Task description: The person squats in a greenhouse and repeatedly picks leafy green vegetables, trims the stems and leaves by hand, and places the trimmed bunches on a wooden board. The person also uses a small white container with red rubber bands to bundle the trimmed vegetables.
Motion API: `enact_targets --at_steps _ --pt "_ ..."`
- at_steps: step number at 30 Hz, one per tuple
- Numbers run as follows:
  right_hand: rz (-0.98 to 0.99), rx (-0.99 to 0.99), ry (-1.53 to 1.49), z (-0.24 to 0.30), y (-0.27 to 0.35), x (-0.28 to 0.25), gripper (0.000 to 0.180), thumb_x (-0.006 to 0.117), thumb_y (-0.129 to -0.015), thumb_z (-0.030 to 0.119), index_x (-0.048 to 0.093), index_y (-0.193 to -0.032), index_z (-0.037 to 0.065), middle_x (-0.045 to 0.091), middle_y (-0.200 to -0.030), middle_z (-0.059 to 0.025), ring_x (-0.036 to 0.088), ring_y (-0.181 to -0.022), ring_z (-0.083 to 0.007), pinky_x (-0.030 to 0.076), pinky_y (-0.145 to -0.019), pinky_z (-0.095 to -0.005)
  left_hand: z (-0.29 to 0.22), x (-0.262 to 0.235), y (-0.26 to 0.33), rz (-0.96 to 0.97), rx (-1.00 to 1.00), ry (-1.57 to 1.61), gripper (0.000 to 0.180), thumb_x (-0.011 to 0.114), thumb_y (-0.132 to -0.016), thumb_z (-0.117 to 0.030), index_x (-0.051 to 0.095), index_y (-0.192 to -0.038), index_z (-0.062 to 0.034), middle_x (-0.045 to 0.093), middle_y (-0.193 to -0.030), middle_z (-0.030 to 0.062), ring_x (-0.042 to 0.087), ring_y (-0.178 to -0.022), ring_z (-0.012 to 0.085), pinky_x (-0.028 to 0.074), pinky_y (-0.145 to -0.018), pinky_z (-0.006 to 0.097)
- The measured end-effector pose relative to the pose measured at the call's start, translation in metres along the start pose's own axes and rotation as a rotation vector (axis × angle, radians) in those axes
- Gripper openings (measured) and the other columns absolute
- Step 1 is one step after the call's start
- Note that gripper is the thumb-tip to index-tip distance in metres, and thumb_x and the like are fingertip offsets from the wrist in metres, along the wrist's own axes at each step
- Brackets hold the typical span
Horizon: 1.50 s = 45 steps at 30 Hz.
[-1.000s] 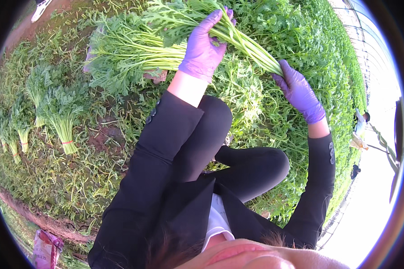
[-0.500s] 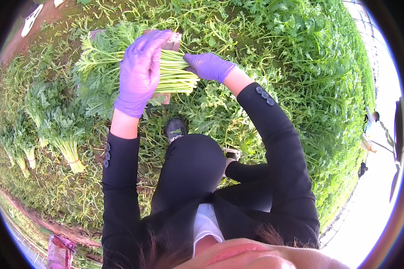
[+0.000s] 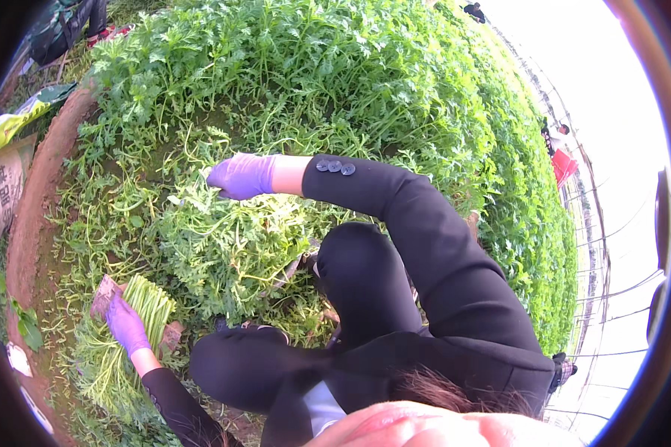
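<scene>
At the lower left, my left hand (image 3: 129,325), in a purple glove, is closed against the side of a bunch of chrysanthemum greens (image 3: 147,304). The bunch's pale stems point up and its feathery leaves spread downward. It lies on a flat reddish-brown piece (image 3: 106,295) that shows beside the stems. Farther off, my right hand (image 3: 242,176), gloved in purple too, reaches left above a heap of loose chrysanthemum greens (image 3: 220,249). Its fingers are curled in; a small pale bit shows by the tips, too small to name.
Tall growing greens (image 3: 313,59) fill the far side and the right. A bare soil ridge (image 3: 45,179) runs along the left, with a printed sack (image 3: 0,194) and a yellow-green bag (image 3: 15,123) beyond it. Other people (image 3: 563,134) are far off at the right.
The view has swung to the right. My right hand has left the stem ends and reached over the loose heap. My left hand has stayed with the bunch, now at the lower left.
</scene>
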State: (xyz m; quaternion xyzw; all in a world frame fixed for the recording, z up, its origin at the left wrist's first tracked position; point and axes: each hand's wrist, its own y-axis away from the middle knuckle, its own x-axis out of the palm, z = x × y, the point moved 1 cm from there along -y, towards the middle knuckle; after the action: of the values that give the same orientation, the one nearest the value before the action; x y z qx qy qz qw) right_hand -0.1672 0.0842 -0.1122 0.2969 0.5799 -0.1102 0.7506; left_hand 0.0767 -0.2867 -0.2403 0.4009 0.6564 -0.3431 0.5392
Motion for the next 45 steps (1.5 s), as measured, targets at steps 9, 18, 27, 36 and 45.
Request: enact_targets --at_steps 9,18,27,36,45 --pt "-0.214 0.895 -0.608 -0.083 0.371 0.208 0.027 0.062 -0.092 0.022 0.067 -0.114 0.007 0.071 -0.102 -0.0148 0.068 -0.097 -0.0319 0.054 -0.087 -0.0396 -0.026 -0.038 -0.029 0.149 0.061 -0.306 0.033 0.046 -0.099 -0.020 0.066 -0.123 -0.0085 0.070 -0.110 0.0191 0.064 -0.103 0.0385 0.049 -0.092 0.045" --pt "-1.482 1.753 -1.639 -0.183 0.383 0.345 0.046 0.071 -0.085 0.008 0.050 -0.126 0.000 0.064 -0.097 -0.0091 0.060 -0.072 -0.0178 0.048 -0.055 -0.0306 -0.192 -0.190 -0.009 0.084 0.366 0.309 0.039 0.037 -0.108 -0.020 0.052 -0.137 0.0007 0.059 -0.135 0.0161 0.057 -0.125 0.0253 0.043 -0.106 0.036" --pt "-0.720 1.864 -0.900 -0.330 0.437 0.386 0.064 0.077 -0.078 0.049 0.065 -0.119 0.001 0.068 -0.115 -0.0239 0.064 -0.108 -0.0380 0.048 -0.095 -0.0401 -0.276 -0.149 0.006 0.269 0.243 0.307 0.038 0.038 -0.108 -0.019 0.051 -0.138 0.0015 0.060 -0.131 0.0174 0.059 -0.119 0.0251 0.044 -0.103 0.035" --pt "-1.246 1.504 -1.979 -0.338 0.465 0.418 0.057 0.071 -0.088 0.046 0.060 -0.124 0.003 0.066 -0.121 -0.0106 0.062 -0.104 -0.0235 0.050 -0.091 -0.0366 -0.237 -0.122 -0.018 0.450 0.095 0.404 0.039 0.040 -0.107 -0.023 0.053 -0.137 -0.0007 0.064 -0.119 0.0182 0.061 -0.107 0.0227 0.045 -0.096 0.035" --pt "0.015 1.425 -0.637 -0.344 0.456 0.439 0.049 0.067 -0.084 0.035 0.063 -0.115 -0.003 0.067 -0.112 -0.0266 0.062 -0.107 -0.0422 0.048 -0.094 -0.0440 -0.230 -0.115 -0.023 0.518 0.064 0.378 0.039 0.040 -0.107 -0.023 0.052 -0.137 -0.0005 0.064 -0.119 0.0172 0.062 -0.105 0.0219 0.046 -0.095 0.034"
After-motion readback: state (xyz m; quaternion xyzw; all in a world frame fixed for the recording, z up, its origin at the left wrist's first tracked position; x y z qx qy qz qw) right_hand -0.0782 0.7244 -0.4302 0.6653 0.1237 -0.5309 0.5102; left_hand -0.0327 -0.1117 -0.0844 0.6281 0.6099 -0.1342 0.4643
